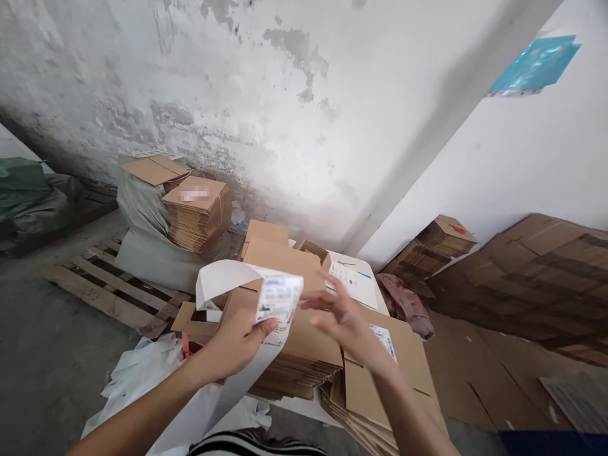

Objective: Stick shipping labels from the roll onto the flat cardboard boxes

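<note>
My left hand (237, 342) grips a strip of printed labels (278, 301), its thumb pressed on the front face. The strip's white backing curls up and over to the left, and a long tail hangs below the wrist. My right hand (339, 316) hovers just right of the strip with its fingers spread, slightly blurred, holding nothing that I can see. Beneath both hands lies a stack of flat cardboard boxes (304, 367). Another stack of flat cartons (375, 386) is under my right forearm, with a printed label (384, 342) on its top carton.
A white sheet with print (361, 285) lies at the table's back right. White backing paper (137, 373) heaps at lower left. Behind it are a wooden pallet (114, 291) and a tied carton bundle (197, 212). Large cardboard stacks (536, 278) stand at right.
</note>
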`<action>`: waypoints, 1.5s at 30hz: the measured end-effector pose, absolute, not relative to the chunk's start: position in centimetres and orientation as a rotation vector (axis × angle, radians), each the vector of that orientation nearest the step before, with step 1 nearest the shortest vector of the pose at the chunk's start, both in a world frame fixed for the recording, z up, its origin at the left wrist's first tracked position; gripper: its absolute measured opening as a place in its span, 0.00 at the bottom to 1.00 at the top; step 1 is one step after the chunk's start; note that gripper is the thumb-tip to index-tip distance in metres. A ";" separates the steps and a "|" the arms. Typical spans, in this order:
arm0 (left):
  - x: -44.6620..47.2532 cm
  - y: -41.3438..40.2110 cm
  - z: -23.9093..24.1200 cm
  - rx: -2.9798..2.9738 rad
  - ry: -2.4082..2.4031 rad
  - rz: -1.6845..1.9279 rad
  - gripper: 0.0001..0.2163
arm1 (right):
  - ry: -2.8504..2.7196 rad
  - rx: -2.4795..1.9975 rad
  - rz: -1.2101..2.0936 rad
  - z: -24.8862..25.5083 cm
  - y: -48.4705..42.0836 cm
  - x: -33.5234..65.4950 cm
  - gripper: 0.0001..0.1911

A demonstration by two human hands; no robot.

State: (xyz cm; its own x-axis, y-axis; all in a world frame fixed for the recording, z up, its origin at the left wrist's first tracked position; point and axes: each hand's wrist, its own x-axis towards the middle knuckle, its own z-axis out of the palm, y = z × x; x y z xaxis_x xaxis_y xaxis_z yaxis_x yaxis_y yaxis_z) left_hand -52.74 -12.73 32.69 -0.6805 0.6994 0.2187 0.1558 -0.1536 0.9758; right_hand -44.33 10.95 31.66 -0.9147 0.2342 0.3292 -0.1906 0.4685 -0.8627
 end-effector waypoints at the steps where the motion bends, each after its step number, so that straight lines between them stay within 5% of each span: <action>1: -52.6 -12.7 32.8 1.041 1.779 1.835 0.16 | -2.323 0.154 1.419 32.1 9.2 -45.1 0.27; 5: -52.9 -14.1 33.6 0.905 1.658 1.856 0.15 | -2.216 0.311 1.196 32.5 4.4 -46.8 0.06; 11: -53.7 -15.1 34.2 0.110 1.137 2.136 0.17 | -2.264 0.614 1.068 32.2 1.7 -46.5 0.09; 17: -55.0 -16.0 33.3 -0.051 1.059 2.391 0.18 | -2.395 0.390 1.351 33.6 1.8 -47.5 0.03; 21: -54.4 -15.9 33.3 -0.004 1.045 2.276 0.21 | -2.296 0.443 1.768 32.2 1.1 -49.5 0.21; 25: -53.8 -15.7 33.7 -0.009 1.081 2.299 0.20 | -2.166 0.390 1.874 31.7 0.5 -50.3 0.09; 30: -53.7 -15.8 33.8 0.012 1.147 2.290 0.17 | -2.169 0.404 1.901 32.1 0.2 -49.8 0.11; 39: -57.1 -17.6 32.0 -0.033 1.309 2.481 0.14 | -2.006 0.431 1.531 35.8 4.4 -50.3 0.09; 42: -58.8 -19.2 31.0 -0.136 1.408 2.618 0.13 | -2.005 0.057 1.368 36.6 9.1 -54.0 0.13; 45: -58.7 -19.7 30.5 -0.045 1.494 2.380 0.15 | -2.346 -0.348 1.063 34.5 11.2 -57.4 0.18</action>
